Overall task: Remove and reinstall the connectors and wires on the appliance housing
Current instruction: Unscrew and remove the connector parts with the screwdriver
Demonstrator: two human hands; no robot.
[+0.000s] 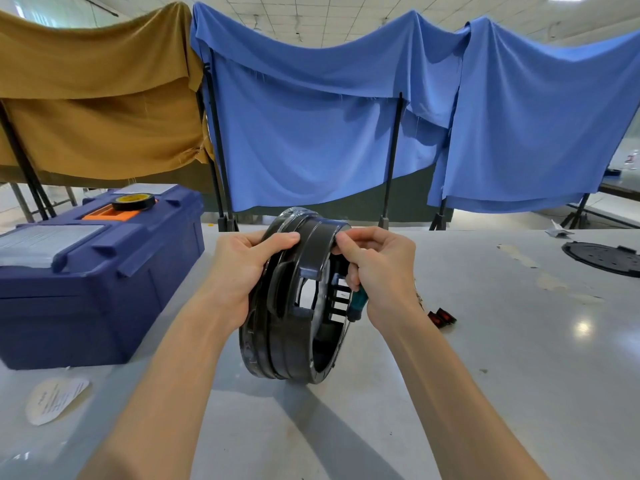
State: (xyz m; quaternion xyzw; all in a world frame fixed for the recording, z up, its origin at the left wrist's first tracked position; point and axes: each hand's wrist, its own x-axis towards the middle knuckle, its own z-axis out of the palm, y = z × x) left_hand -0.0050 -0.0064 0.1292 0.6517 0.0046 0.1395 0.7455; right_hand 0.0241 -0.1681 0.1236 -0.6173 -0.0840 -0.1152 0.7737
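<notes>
One green-handled tool (356, 302), mostly hidden in right grip (379, 271) beside housing (292, 344).

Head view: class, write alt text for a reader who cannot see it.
A round black plastic appliance housing stands on edge on a grey table, held by two hands: the left hand grips its left rim, the right hand touches its top rim while holding a green-handled tool; a blue plastic toolbox sits left.

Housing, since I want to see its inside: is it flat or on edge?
On edge. The housing stands on its rim on the table; left hand and right hand grip its top.
</notes>
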